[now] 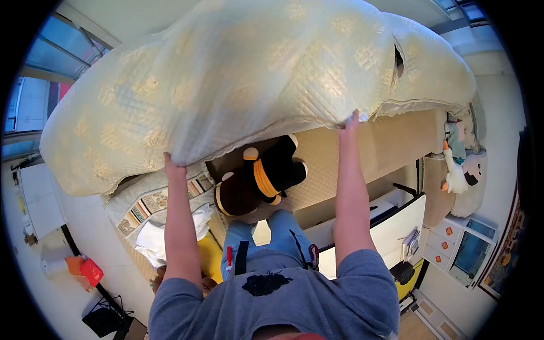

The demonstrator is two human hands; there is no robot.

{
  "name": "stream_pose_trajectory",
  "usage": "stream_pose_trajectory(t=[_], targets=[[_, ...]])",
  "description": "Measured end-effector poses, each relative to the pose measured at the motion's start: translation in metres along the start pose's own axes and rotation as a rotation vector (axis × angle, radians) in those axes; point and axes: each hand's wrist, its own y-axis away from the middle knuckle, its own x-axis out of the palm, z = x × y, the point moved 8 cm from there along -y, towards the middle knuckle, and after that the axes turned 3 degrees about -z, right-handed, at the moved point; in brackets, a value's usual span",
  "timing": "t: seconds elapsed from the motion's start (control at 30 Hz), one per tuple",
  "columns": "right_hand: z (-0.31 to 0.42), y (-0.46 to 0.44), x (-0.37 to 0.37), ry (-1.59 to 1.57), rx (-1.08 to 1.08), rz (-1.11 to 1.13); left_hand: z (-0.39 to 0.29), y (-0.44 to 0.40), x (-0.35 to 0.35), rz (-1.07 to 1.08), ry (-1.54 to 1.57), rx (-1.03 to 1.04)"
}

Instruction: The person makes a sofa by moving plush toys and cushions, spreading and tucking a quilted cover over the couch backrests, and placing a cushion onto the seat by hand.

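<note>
A large pale quilt (249, 73) with a quilted floral pattern billows up across the upper part of the view. My left hand (174, 162) is closed on its near edge at the left. Farther right and higher, my right hand (351, 120) grips the same edge, fingers pinched round the cloth. Both arms are stretched forward. Between my arms lies a plush toy (264, 178) with a brown head, black body and orange sash, on the beige bed cover (328, 153). The quilt's raised edge hangs just beyond the toy.
A patterned cover (148, 208) and a white cloth (150, 241) lie to the left. Beside my right arm stands a white tabletop (391, 226). Another plush toy (466, 170) rests at the bed's right end. A red bag (91, 272) is at lower left.
</note>
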Motion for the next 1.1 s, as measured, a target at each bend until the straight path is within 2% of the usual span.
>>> stream_pose_trajectory(t=[0.03, 0.1, 0.2, 0.27, 0.33, 0.37, 0.4, 0.47, 0.53, 0.6, 0.67, 0.7, 0.73, 0.8, 0.87, 0.93, 1.0, 1.03, 1.07, 1.1], targets=[[0.017, 0.006, -0.009, -0.004, -0.001, 0.001, -0.011, 0.013, -0.012, -0.045, -0.079, 0.102], [0.074, 0.02, -0.017, 0.127, -0.264, 0.028, -0.03, 0.036, -0.037, -0.117, -0.197, 0.233], [0.097, 0.024, -0.025, 0.134, -0.312, 0.038, -0.047, 0.097, -0.036, -0.189, -0.242, 0.283], [0.101, 0.032, -0.032, 0.163, -0.269, 0.046, -0.053, 0.139, -0.03, -0.234, -0.24, 0.312], [0.1, 0.034, -0.033, 0.18, -0.226, 0.067, -0.064, 0.163, -0.029, -0.276, -0.237, 0.435], [0.101, 0.033, -0.04, 0.181, -0.277, 0.037, -0.069, 0.168, -0.035, -0.279, -0.238, 0.477], [0.103, 0.035, -0.044, 0.182, -0.328, 0.007, -0.072, 0.178, -0.032, -0.278, -0.231, 0.483], [0.129, 0.066, -0.038, 0.135, -0.283, 0.013, -0.082, 0.207, -0.03, -0.388, -0.316, 0.479], [0.141, 0.076, -0.044, 0.086, -0.244, 0.017, -0.085, 0.217, -0.034, -0.219, -0.254, 0.454], [0.145, 0.072, -0.054, 0.126, -0.262, 0.073, -0.085, 0.22, -0.044, -0.249, -0.265, 0.42], [0.129, 0.071, -0.056, 0.14, -0.254, 0.009, -0.079, 0.212, -0.045, -0.212, -0.305, 0.453], [0.108, 0.062, -0.058, 0.224, -0.25, -0.021, -0.07, 0.191, -0.06, -0.326, -0.348, 0.401], [0.087, 0.052, -0.061, 0.309, -0.243, -0.053, -0.062, 0.163, -0.067, -0.326, -0.358, 0.4], [0.023, 0.014, -0.059, 0.476, 0.022, -0.06, -0.035, 0.097, -0.092, -0.423, -0.376, 0.296], [-0.045, -0.03, -0.052, 0.319, 0.11, 0.035, -0.015, 0.038, -0.103, -0.36, -0.334, 0.23], [-0.087, -0.043, -0.034, 0.261, 0.403, 0.194, -0.008, -0.01, -0.107, -0.294, -0.284, 0.169], [-0.093, -0.048, -0.019, 0.226, 0.447, 0.223, 0.0, -0.038, -0.118, -0.327, -0.305, -0.004], [-0.095, -0.047, -0.011, 0.19, 0.493, 0.266, 0.0, -0.034, -0.117, -0.449, -0.311, -0.03], [-0.09, -0.049, -0.009, 0.19, 0.494, 0.262, 0.0, -0.029, -0.111, -0.449, -0.315, -0.03], [-0.087, -0.053, -0.014, 0.011, 0.534, 0.108, -0.001, -0.027, -0.116, -0.517, -0.299, -0.036]])
